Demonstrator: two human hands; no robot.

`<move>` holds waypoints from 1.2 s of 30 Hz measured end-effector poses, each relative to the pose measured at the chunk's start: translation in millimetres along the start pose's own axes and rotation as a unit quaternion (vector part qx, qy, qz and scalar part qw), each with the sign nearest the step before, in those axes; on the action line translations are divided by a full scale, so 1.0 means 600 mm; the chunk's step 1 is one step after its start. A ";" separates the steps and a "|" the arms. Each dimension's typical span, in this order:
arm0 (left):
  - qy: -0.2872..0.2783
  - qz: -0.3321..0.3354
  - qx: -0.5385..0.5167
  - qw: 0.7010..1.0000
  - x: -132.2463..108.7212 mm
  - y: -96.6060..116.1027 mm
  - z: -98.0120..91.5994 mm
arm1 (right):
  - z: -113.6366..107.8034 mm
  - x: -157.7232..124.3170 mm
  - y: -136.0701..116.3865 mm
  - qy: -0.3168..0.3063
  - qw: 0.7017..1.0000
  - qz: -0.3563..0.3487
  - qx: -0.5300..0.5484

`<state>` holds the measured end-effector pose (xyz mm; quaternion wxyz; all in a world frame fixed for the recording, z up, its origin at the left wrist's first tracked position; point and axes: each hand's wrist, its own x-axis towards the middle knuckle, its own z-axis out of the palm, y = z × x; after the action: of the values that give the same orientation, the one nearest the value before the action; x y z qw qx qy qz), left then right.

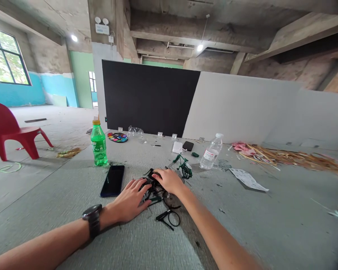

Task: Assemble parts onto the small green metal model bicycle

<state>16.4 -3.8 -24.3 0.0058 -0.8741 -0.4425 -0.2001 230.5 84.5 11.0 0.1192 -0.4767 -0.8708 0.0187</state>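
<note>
A small pile of thin black model-bicycle-like parts [157, 189] lies on the grey surface between my hands. My left hand [131, 200], with a dark watch on the wrist, rests flat at the pile's left side, fingers stretched and apart, fingertips touching it. My right hand [169, 180] reaches over the far side, fingers curled onto a black piece [151, 174]; the palm hides part of the pile. Nearer to me lies a loose black piece with a ring [169, 218]. Just beyond my right hand stands a small green model bicycle [183, 166].
A phone [112, 180] and a green drink bottle [98, 144] are at left. A clear water bottle [212, 152], a printed sheet [248, 179] and wood strips [293, 157] lie right. Farther back are a paint palette [117, 137], a white device [177, 147] and a black panel [149, 99].
</note>
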 end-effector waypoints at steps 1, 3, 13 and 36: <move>0.003 0.002 -0.002 1.000 0.000 0.000 0.000 | -0.002 -0.001 -0.002 -0.004 1.000 0.004 -0.004; 0.008 0.005 -0.007 1.000 0.001 0.001 0.000 | -0.005 -0.001 -0.008 -0.014 1.000 0.013 -0.012; -0.013 0.003 0.000 1.000 0.003 -0.005 -0.003 | -0.005 0.002 -0.013 -0.023 0.999 0.010 -0.023; -0.020 -0.019 -0.031 0.999 0.003 -0.014 0.010 | 0.001 0.007 -0.018 -0.032 0.996 0.032 -0.077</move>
<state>13.3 3.9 -30.4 -0.0338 -0.8694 -0.4524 -0.1959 219.3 82.2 12.8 0.0530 -0.5113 -0.8573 -0.0295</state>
